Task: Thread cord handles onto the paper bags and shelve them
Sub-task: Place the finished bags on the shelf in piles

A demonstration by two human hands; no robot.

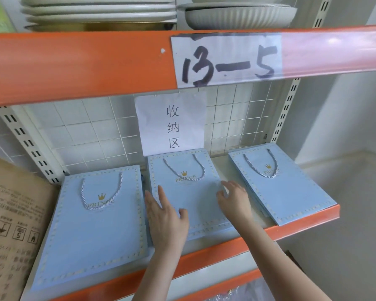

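My left grip lies flat, fingers straight and spread, pressing the left edge of the middle paper bag at the middle of the shelf. My right grip is spread too, its slightly blurred fingertips touching that bag's right edge. The bag's cord handle lies flat on its face. A second bag lies toward the shelf's left end, and a third bag at its right end, tops toward the back edge.

Left bag, middle bag, right bag — light blue, flat, side by side on the shelf, white cord handles threaded.
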